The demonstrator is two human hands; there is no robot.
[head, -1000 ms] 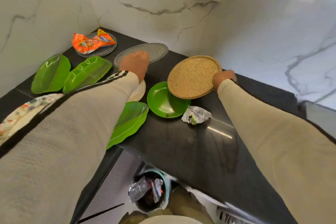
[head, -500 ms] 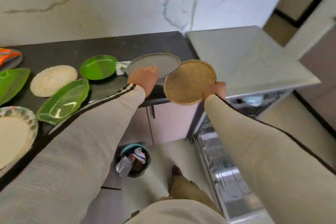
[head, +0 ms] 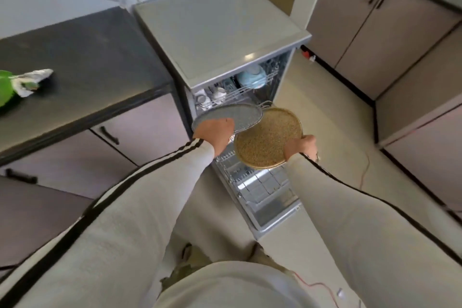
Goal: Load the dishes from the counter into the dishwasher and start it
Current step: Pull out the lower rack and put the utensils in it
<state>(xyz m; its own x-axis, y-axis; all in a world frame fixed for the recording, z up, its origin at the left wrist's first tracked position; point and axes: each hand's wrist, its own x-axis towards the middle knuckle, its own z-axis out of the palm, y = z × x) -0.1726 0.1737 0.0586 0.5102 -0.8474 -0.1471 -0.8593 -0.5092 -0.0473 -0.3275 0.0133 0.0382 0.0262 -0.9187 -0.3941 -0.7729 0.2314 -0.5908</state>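
My left hand (head: 214, 130) grips the near rim of a grey speckled plate (head: 243, 115). A tan speckled plate (head: 265, 139) is held by my right hand (head: 301, 145) at its right edge, and it overlaps the grey one slightly. Both plates hover over the open dishwasher (head: 220, 32). The lower rack (head: 257, 184) is pulled out below them on the lowered door. In the upper rack (head: 235, 94) sit a light blue bowl (head: 252, 77) and white cups (head: 218, 94). On the black counter (head: 82, 57) at the far left lies the edge of a green plate (head: 5, 90).
A crumpled foil wrapper (head: 30, 79) lies beside the green plate. Grey-brown cabinets (head: 375, 25) line the right side and stand under the counter. A red cable (head: 365, 170) runs across the beige floor right of the dishwasher door.
I have turned right from the counter, carrying both plates from above the counter edge to above the open dishwasher's lower rack. The other dishes have left the view.
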